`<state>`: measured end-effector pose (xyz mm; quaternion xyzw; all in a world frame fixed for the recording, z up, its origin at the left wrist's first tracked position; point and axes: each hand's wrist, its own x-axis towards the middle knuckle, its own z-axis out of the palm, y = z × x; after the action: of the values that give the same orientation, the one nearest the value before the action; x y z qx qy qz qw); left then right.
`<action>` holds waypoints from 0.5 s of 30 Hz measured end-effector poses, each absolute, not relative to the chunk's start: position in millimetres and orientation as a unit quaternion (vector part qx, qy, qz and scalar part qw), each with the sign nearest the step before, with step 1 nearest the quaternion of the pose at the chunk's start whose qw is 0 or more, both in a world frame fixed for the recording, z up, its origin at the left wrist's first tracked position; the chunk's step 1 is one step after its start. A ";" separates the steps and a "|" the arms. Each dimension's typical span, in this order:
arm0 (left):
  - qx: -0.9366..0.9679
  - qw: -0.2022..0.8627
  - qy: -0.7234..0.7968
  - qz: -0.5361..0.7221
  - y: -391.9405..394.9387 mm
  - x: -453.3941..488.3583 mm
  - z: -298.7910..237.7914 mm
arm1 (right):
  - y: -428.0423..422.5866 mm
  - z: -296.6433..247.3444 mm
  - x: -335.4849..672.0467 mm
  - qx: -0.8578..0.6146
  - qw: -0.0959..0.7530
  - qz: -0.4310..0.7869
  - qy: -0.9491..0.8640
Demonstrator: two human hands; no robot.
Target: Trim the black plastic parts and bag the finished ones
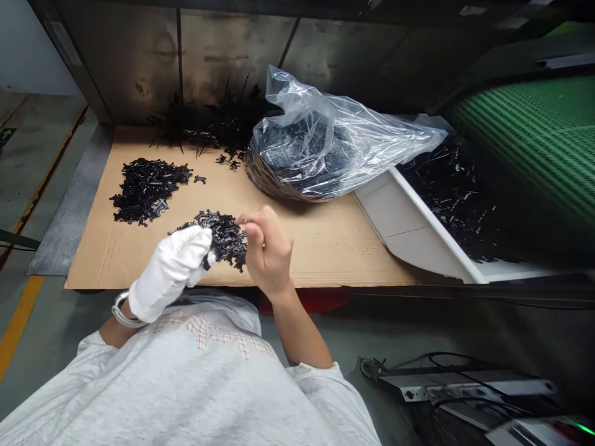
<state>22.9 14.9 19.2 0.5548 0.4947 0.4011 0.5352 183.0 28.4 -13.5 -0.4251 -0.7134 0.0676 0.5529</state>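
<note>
My left hand [174,263], in a white glove, is closed at the near edge of a pile of small black plastic parts [227,238]. A bit of black shows between its fingers, seemingly one of these parts. Bare and curled into a pinch, my right hand [269,248] is just right of the left one, over the pile's right side. Whatever its fingertips hold is too small to make out. Farther back on the left lies a larger heap of similar black parts [149,186], with a single part [199,179] beside it.
A cardboard sheet [325,248] covers the bench. Behind stand dark spiky sprues [209,124] and a round basket [264,176] under a clear plastic bag [334,142]. A white tray [427,229] of black pieces sits right, beside a green mesh belt [534,142].
</note>
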 end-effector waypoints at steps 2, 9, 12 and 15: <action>0.577 0.525 0.494 0.383 21.1 17.2 8.1 | 46.4 -20.2 189.4 -0.477 0.535 0.082 -0.692; 0.744 0.229 0.608 0.155 59.4 -8.4 -59.4 | 152.9 -69.0 185.7 -0.594 0.251 0.225 -0.730; 0.745 0.190 0.628 0.124 65.4 -6.6 -73.8 | 198.4 -85.2 169.6 -0.590 0.227 0.270 -0.727; 0.728 0.171 0.651 0.126 67.2 -1.6 -76.9 | 228.4 -91.5 158.8 -0.597 0.209 0.288 -0.720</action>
<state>-1.6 67.2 -76.9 0.7284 0.6513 0.1259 0.1712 158.8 228.4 -91.5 -0.5965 -0.7195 0.2879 0.2086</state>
